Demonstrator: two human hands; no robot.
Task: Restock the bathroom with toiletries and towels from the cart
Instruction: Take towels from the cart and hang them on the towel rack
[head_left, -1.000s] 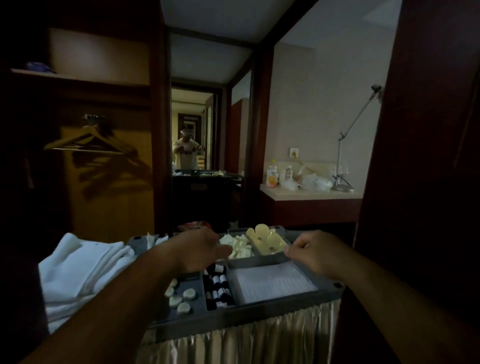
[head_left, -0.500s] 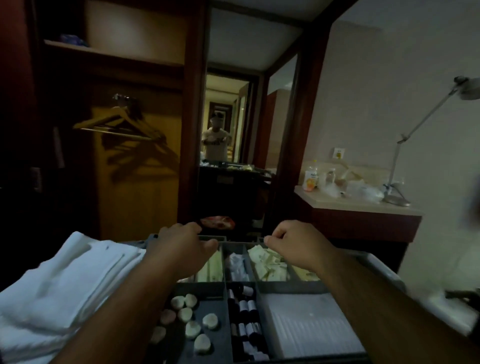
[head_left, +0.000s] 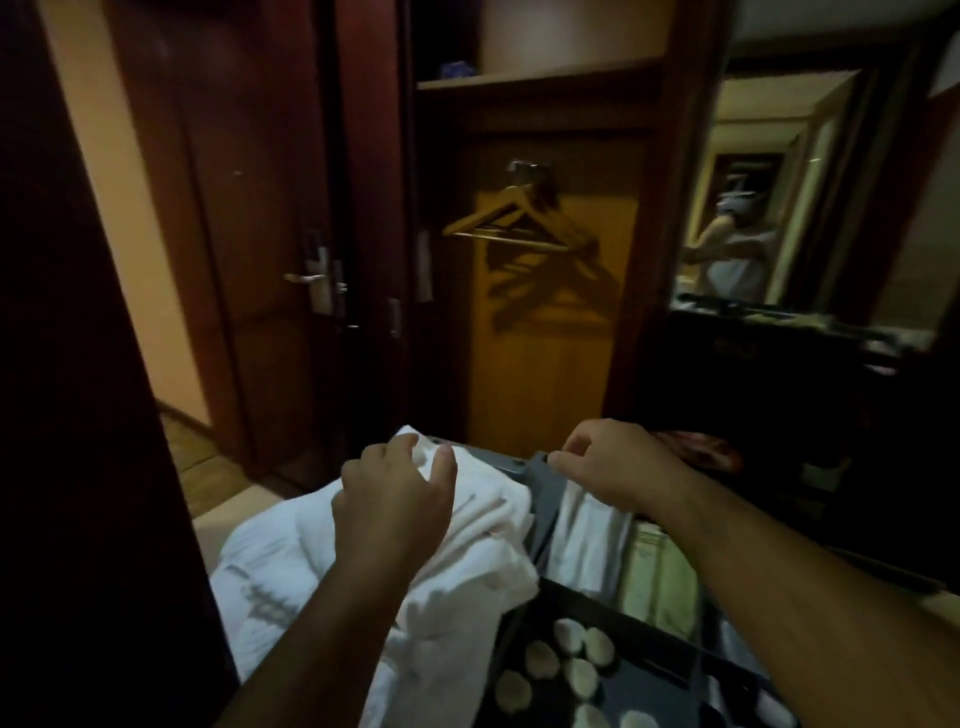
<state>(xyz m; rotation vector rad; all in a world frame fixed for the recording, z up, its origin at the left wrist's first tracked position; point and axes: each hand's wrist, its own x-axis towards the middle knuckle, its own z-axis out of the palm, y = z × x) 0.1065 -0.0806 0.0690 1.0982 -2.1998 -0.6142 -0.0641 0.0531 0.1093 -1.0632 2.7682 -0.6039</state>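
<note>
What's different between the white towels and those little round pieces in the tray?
The towels are large, folded and piled up; the round pieces are small discs lying loose and separate. The towels sit left of the grey tray, the round pieces inside its dark compartment. Both are whitish.

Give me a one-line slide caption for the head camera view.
Left hand over stacked white towels, right hand at the grey tray rim, wooden hangers behind.

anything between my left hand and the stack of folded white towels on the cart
Nothing visible. The left hand lies on top of the stack of folded white towels, fingers curled at its far edge; whether it grips is unclear.
</note>
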